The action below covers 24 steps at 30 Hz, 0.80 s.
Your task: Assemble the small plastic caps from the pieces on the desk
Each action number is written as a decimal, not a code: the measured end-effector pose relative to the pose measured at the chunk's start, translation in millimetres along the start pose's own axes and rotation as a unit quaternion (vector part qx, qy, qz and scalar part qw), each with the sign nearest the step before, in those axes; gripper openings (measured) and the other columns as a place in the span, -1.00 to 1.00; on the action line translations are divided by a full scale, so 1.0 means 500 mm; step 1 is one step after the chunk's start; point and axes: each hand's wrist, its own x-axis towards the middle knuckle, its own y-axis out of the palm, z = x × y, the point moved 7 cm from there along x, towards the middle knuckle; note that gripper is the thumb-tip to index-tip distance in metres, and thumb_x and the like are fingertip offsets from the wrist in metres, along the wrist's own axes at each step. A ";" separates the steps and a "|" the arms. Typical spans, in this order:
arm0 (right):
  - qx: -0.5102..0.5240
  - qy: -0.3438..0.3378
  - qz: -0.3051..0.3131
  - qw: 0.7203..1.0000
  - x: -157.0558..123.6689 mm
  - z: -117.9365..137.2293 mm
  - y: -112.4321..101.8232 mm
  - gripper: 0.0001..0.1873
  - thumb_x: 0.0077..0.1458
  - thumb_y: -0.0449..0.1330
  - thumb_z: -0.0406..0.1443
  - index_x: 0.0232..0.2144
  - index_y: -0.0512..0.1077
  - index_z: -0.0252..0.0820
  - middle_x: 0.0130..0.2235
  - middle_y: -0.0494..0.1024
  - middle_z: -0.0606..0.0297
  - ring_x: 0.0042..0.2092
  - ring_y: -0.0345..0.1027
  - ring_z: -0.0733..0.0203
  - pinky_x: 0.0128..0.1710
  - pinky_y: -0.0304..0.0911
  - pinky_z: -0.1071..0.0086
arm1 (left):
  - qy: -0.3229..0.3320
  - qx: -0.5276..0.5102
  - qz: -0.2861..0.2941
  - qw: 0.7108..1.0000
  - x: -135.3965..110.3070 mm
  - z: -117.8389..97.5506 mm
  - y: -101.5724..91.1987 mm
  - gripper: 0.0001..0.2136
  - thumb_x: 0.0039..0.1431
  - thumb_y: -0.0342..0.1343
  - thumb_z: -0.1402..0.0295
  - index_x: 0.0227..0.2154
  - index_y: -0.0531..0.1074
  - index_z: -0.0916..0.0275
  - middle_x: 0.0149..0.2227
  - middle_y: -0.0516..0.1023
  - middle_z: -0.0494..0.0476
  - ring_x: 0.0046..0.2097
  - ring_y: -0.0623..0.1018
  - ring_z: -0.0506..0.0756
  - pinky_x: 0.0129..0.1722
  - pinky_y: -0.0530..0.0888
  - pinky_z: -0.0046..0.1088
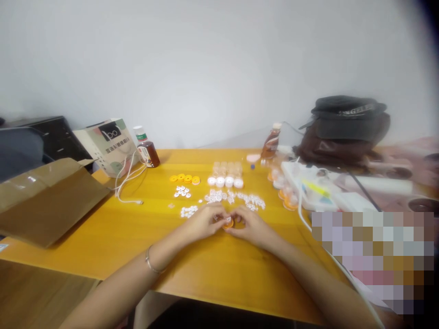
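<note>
My left hand [205, 220] and my right hand [249, 224] meet over the yellow wooden table [113, 237], fingers pinched together on a small orange cap [228, 223] between them. Just beyond the hands lie several small white pieces [236, 198] scattered in a band. Further back stand a few white caps [225, 181] in a row, clear small containers [227, 167] behind them, and a short row of yellow rings [184, 178]. A bracelet circles my left wrist.
A cardboard box [44, 201] lies at the left edge. Behind it stand a paper bag [109, 145], a brown bottle [147, 148] and a white cable [127, 183]. At right are another bottle [271, 140], a dark bag with a cap [346, 128] and white trays [318, 187].
</note>
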 end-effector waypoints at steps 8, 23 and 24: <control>0.010 -0.004 -0.012 1.000 -0.002 -0.006 0.002 -0.78 -0.18 0.26 -0.23 -0.41 0.39 -0.17 -0.41 0.37 0.33 -0.36 0.23 0.25 -0.36 0.15 0.38 | -0.046 -0.059 -0.012 0.997 0.001 0.022 0.001 -0.86 0.07 0.06 0.32 -0.43 0.44 0.29 -0.43 0.48 0.08 -0.37 0.46 -0.01 -0.34 0.36 -0.53; 0.408 0.170 -0.054 0.896 -0.003 -0.026 0.005 -0.52 -0.27 0.32 -0.16 -0.29 0.26 -0.18 -0.53 0.45 0.41 -0.49 0.32 0.34 -0.41 0.22 0.41 | -0.105 -0.114 -0.183 0.971 0.066 0.109 -0.089 -0.72 0.09 0.02 0.22 -0.21 0.41 0.28 -0.22 0.52 0.16 -0.21 0.49 0.05 -0.18 0.40 -0.43; 0.415 0.174 -0.054 0.892 -0.002 -0.027 0.005 -0.52 -0.29 0.33 -0.16 -0.30 0.27 -0.18 -0.53 0.45 0.42 -0.50 0.32 0.34 -0.42 0.22 0.41 | -0.118 -0.065 -0.192 0.972 0.083 0.124 -0.103 -0.74 0.09 0.02 0.23 -0.23 0.42 0.29 -0.24 0.52 0.17 -0.23 0.49 0.06 -0.19 0.40 -0.43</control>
